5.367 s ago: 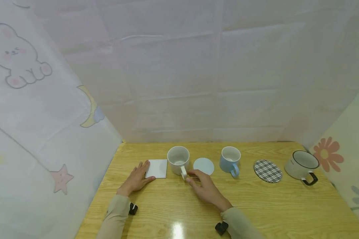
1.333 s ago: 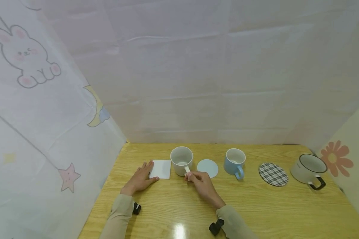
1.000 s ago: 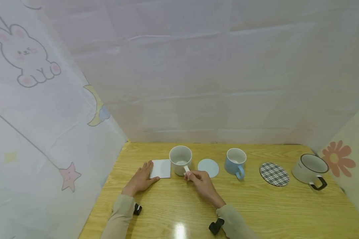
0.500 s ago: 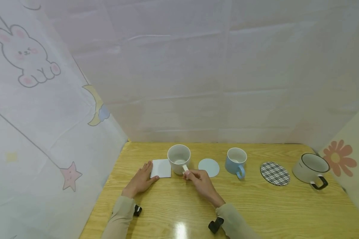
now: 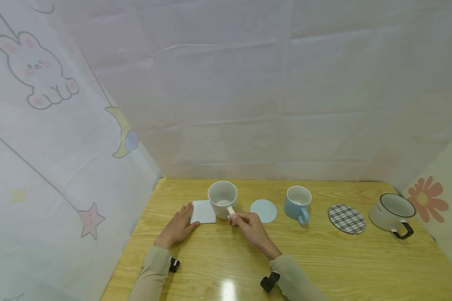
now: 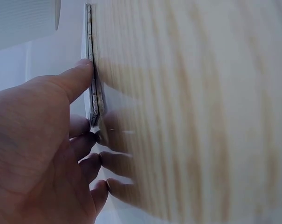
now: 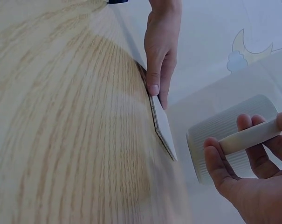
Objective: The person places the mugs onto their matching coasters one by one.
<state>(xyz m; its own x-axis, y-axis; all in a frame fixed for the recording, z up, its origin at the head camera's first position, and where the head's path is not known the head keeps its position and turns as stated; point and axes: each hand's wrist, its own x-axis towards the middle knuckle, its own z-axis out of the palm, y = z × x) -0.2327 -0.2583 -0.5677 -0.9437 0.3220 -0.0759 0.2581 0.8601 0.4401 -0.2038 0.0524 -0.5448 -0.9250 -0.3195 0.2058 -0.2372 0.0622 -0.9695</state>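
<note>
My right hand (image 5: 253, 229) pinches the handle of a white mug (image 5: 217, 209) between thumb and fingers. In the right wrist view the ribbed mug (image 7: 210, 140) is held off the table, its base apart from the wood. From the head view, the mug overlaps the right edge of a white square coaster (image 5: 203, 212). My left hand (image 5: 178, 225) rests at the coaster's left side, fingers extended along it and thumb at its near edge. The left wrist view has that thumb touching the edge of the coaster (image 6: 88, 42), while the other fingertips meet the table.
Right of the mug lie a pale blue round coaster (image 5: 263, 211), a light blue mug (image 5: 294, 209), a black-and-white plaid round coaster (image 5: 347, 219) and a white mug with a black rim and handle (image 5: 386, 215). A printed cloth wall (image 5: 226, 104) closes off the table's back.
My right hand has gone from beside the mug's handle to gripping it. The mug has shifted left towards the square coaster. My left hand stays at the coaster.
</note>
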